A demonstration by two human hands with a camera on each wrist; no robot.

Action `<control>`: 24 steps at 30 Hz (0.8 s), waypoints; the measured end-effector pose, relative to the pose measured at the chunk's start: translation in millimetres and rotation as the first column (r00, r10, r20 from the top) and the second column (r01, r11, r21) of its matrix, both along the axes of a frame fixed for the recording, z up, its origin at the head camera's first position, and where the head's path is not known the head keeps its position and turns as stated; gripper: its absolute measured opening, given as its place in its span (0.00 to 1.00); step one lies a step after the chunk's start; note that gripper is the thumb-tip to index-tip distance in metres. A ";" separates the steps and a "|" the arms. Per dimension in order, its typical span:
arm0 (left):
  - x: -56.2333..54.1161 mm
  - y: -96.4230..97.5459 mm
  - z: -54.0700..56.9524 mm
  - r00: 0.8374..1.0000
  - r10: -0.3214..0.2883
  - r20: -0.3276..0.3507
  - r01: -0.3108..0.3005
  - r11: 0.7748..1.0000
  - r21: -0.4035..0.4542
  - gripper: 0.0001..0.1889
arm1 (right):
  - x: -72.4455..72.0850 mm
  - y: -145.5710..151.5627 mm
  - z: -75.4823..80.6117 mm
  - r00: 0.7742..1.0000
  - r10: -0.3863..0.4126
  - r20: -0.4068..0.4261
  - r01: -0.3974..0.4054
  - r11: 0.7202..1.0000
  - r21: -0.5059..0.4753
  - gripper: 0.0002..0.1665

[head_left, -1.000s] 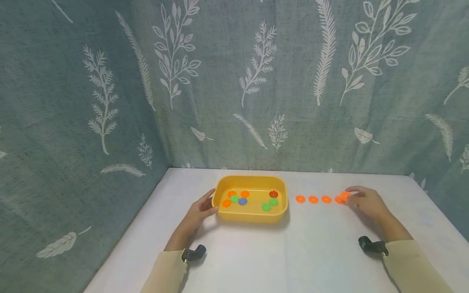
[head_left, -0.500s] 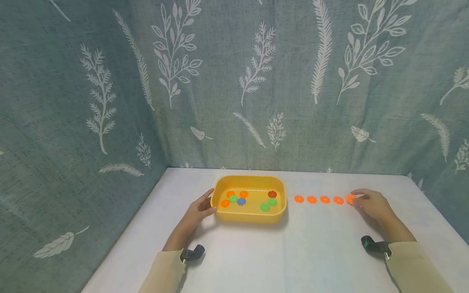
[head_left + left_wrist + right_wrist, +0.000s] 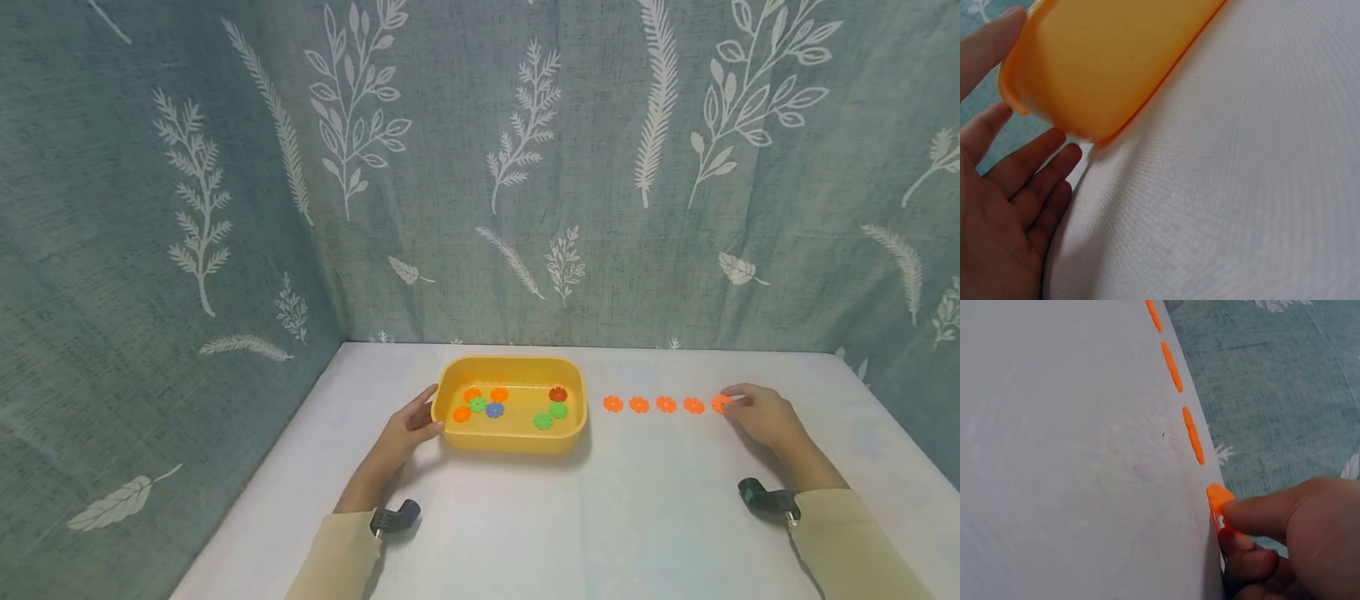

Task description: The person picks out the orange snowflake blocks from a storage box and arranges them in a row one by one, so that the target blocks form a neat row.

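A yellow plastic tray [image 3: 510, 443] stands on the white table. My left hand [image 3: 401, 437] holds its left end; in the left wrist view the thumb lies over the rim and the fingertips reach the outer wall. To the tray's right, several flat orange flower-shaped pieces [image 3: 666, 404] lie in a row. At the row's right end, my right hand [image 3: 765, 417] pinches another orange flower-shaped piece [image 3: 1219, 498] between thumb and fingers. That piece looks tilted in the right wrist view, its lower edge hidden by the fingertips.
Inside the tray lie more flower-shaped pieces: orange [image 3: 462, 414], green [image 3: 543, 422], one blue [image 3: 495, 410] and one dark red [image 3: 558, 394]. A patterned green curtain [image 3: 450, 167] hangs behind and left of the table [image 3: 525, 533].
The right hand has shifted slightly right with its orange flower-shaped piece and lowered it from over its neighbour to the row's end. The left hand stays on the tray.
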State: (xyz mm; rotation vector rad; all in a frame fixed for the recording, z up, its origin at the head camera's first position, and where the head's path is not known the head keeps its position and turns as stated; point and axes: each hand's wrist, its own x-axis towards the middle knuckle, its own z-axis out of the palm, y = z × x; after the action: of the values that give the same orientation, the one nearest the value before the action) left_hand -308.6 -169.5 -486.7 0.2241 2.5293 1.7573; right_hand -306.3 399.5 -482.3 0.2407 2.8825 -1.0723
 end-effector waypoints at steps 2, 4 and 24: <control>0.1 -0.4 -0.1 1.000 -0.008 -0.003 0.008 1.000 -0.002 0.38 | 0.1 -1.5 -0.1 1.000 -0.008 -0.001 0.009 1.000 0.014 0.27; -0.3 -0.5 -0.2 1.000 -0.004 0.004 0.004 1.000 0.000 0.38 | 0.3 -2.8 0.1 1.000 -0.013 -0.008 0.013 1.000 0.026 0.27; -0.1 -0.9 1.6 1.000 -0.012 0.005 0.012 1.000 0.006 0.38 | 4.1 -7.1 4.1 0.998 0.027 -0.051 -0.021 0.994 0.104 0.27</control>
State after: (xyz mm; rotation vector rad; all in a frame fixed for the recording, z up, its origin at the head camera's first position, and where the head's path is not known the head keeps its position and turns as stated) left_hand -308.7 -170.4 -485.1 0.2347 2.5137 1.7591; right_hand -302.2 392.4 -478.2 0.1850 2.9830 -0.9404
